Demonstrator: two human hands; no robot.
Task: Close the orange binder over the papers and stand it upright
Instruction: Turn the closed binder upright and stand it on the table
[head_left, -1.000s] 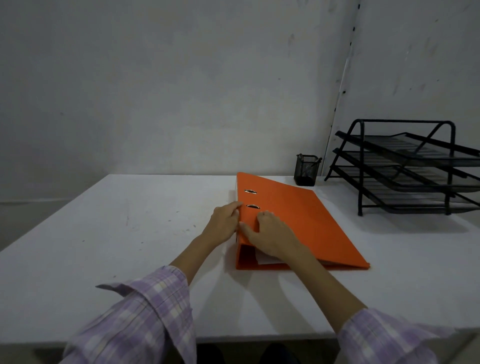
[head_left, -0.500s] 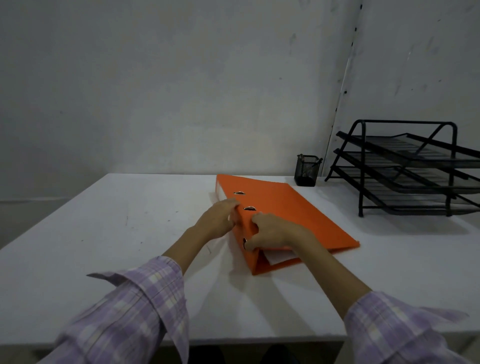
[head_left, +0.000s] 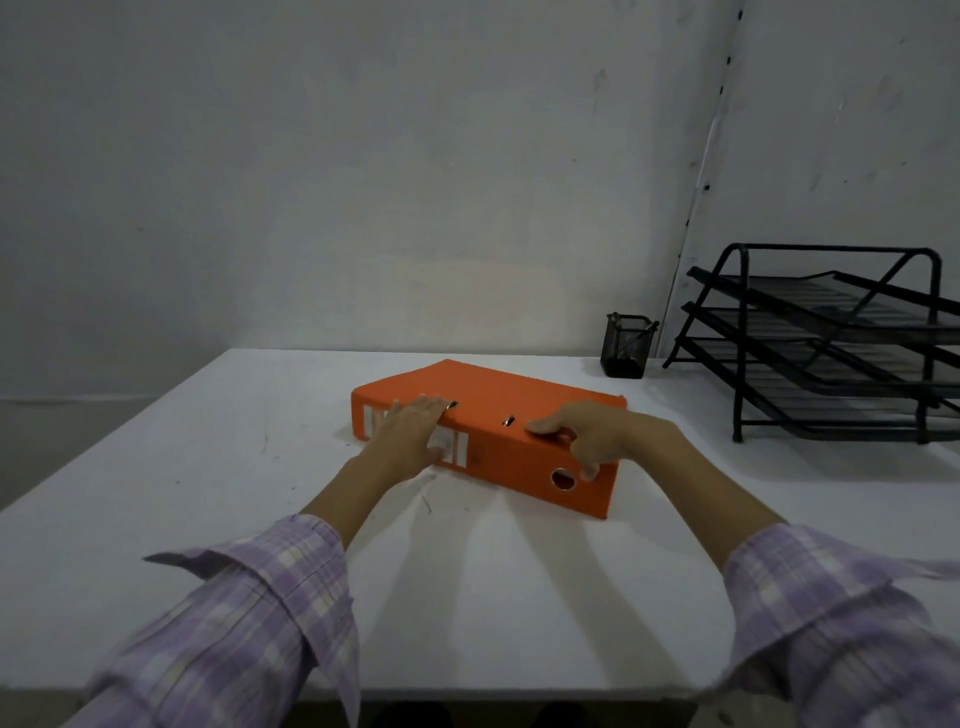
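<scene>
The orange binder (head_left: 519, 397) lies closed and flat on the white table (head_left: 218, 467), its spine with a white label and a round finger hole turned toward me. The papers inside are hidden. My left hand (head_left: 410, 431) rests flat against the spine's left part, over the label. My right hand (head_left: 587, 434) grips the spine's right end, thumb on the top cover and fingers curled down over the spine near the hole.
A black mesh pen cup (head_left: 626, 345) stands at the back of the table beside the wall corner. A black three-tier wire letter tray (head_left: 831, 343) fills the back right. Bare tabletop lies to the left and in front of the binder.
The binder has swung round on the table so its spine now faces me. My hands moved apart along the spine, the right one shifting to the right end.
</scene>
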